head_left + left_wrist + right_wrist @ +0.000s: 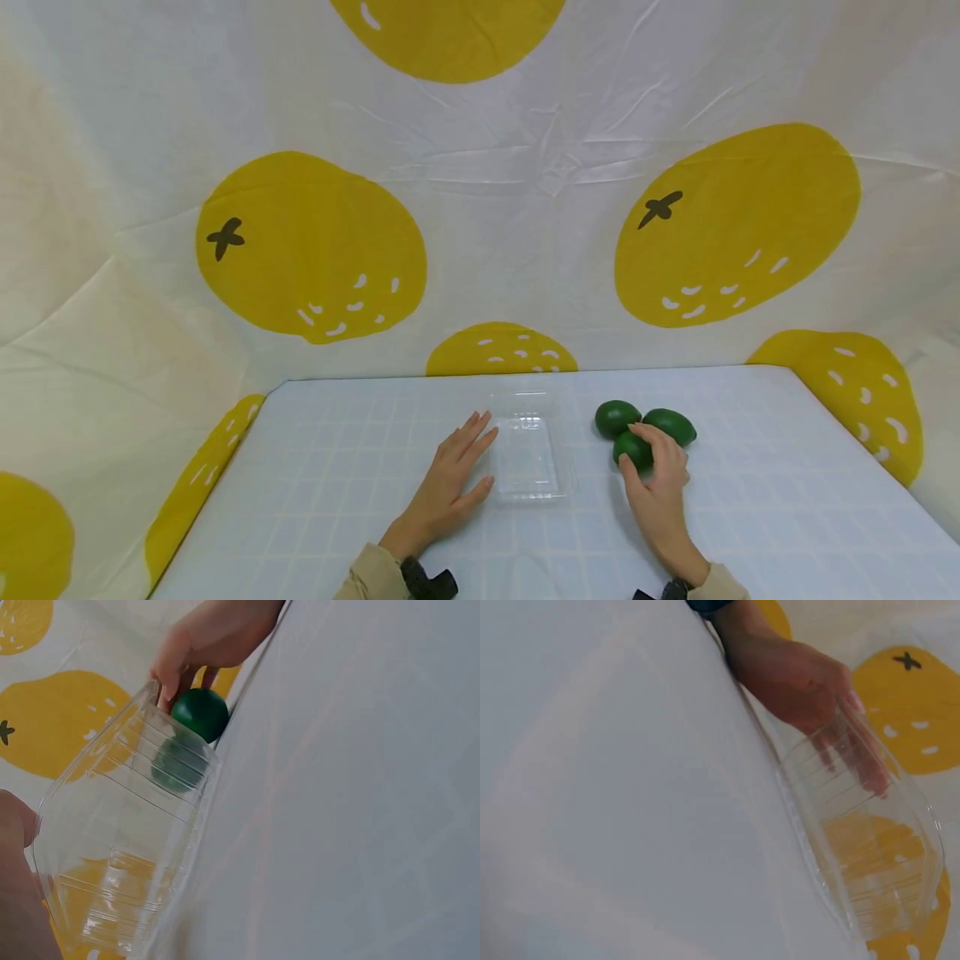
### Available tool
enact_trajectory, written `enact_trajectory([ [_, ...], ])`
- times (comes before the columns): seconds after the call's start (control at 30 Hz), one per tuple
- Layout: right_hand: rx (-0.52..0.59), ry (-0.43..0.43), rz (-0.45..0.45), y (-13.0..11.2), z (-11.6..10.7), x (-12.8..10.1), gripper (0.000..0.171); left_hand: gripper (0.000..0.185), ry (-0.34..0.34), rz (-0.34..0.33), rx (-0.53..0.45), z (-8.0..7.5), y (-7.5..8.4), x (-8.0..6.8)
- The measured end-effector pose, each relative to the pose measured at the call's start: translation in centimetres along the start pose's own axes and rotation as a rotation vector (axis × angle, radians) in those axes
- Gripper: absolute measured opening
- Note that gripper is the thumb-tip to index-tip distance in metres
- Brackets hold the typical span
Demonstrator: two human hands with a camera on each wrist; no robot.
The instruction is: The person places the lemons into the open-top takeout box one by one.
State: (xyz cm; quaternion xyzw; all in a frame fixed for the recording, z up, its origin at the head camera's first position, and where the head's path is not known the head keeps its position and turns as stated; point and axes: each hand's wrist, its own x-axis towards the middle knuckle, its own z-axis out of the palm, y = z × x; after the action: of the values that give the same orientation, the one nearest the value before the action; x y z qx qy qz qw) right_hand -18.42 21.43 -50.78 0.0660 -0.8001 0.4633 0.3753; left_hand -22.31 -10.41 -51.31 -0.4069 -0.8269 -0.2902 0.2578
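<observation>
A clear plastic container (528,458) stands on the table between the hands. The left hand (450,479), its fingers extended, rests at the container's left side; the right wrist view shows its fingers (870,769) through the clear wall. To the container's right, three glossy green limes (617,418) sit close together. The right hand (662,483) pinches the nearest lime (632,451) between thumb and fingers. In the left wrist view, this hand (217,641) is over a lime (200,714), and another green shape shows through the plastic.
A pale checked cloth (337,467) covers the table. Behind and at the sides hangs a white curtain (517,250) printed with large yellow fruit. Black straps with small devices (429,579) are on the wrists.
</observation>
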Motion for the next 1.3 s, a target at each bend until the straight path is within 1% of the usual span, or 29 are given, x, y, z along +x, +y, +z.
enact_trajectory([
  [0.17, -0.014, -0.038, -0.007, 0.0, -0.9, -0.2, 0.044, 0.057, 0.004, 0.003, 0.002, 0.0, 0.1, 0.1],
  [0.43, -0.034, -0.083, 0.109, -0.1, -1.6, -0.4, 0.048, 0.058, 0.004, 0.004, 0.002, 0.1, -0.1, 0.0],
  [0.67, -0.038, -0.117, 0.164, 0.1, -1.5, -0.5, 0.052, 0.058, 0.006, 0.008, -0.004, 0.0, 0.0, 0.0],
  [1.0, -0.039, -0.128, 0.181, 0.0, -1.3, -0.5, 0.052, 0.057, -0.001, 0.009, 0.003, 0.0, 0.0, 0.1],
  [1.3, -0.056, -0.156, 0.146, 0.0, -1.1, -0.5, 0.064, 0.057, -0.009, 0.004, 0.000, 0.1, 0.0, 0.0],
])
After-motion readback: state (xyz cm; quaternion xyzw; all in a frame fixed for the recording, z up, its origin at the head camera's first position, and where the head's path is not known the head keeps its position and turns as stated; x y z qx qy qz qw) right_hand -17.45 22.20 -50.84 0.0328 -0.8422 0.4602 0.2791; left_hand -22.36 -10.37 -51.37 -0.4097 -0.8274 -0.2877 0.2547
